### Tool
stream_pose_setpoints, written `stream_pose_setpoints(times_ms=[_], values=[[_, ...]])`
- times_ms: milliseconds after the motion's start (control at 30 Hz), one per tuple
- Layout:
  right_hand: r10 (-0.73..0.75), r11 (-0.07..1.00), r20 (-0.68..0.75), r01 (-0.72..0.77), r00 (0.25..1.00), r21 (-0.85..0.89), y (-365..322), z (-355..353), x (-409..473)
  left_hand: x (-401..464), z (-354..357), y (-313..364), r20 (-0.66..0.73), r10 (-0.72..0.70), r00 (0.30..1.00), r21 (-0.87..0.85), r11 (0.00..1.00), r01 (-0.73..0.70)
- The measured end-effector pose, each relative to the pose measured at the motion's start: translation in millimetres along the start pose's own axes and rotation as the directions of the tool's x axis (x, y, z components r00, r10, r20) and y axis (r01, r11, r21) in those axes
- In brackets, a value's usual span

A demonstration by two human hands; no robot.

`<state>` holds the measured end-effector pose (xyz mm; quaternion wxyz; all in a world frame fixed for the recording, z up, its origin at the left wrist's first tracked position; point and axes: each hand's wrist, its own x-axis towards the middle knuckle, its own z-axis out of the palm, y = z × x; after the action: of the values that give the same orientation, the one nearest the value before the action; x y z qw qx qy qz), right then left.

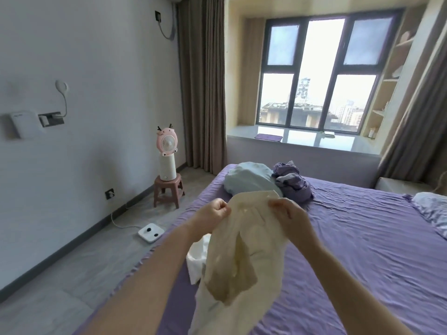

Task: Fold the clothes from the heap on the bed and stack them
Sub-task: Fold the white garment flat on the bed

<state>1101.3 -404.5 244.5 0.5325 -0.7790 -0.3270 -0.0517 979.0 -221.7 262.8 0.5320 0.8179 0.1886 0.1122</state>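
Note:
I hold a cream garment [244, 257] up in front of me over the near part of the purple bed [362, 250]. My left hand [212, 213] pinches its upper left edge and my right hand [287, 211] pinches its upper right edge. The cloth hangs down between my forearms. A white piece of cloth [197, 259] lies on the bed just behind its left side. Farther up the bed sits the heap: a light blue garment [249, 177] and crumpled purple clothes [292, 182].
A pink fan [167, 153] stands on a small pink stool [169, 189] by the left wall. A white scale [151, 232] lies on the floor beside the bed. A patterned pillow [433, 211] lies at the bed's right edge. Curtains and a window are beyond.

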Motion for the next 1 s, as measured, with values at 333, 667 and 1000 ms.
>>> stream_pose_setpoints(times_ms=[333,667,1000], values=[[0.145,0.908,-0.302,-0.248,0.942,-0.339,-13,21,-11,26,7,22,0.007,0.137,0.991,-0.01,0.991,-0.137],[-0.212,0.739,0.037,0.185,0.977,-0.647,-18,5,-31,20,-7,27,0.085,0.137,0.987,-0.206,0.971,-0.117],[-0.182,0.705,0.077,0.185,0.98,-0.685,-6,-31,-64,5,5,34,0.254,0.205,0.945,-0.139,0.975,-0.174]])
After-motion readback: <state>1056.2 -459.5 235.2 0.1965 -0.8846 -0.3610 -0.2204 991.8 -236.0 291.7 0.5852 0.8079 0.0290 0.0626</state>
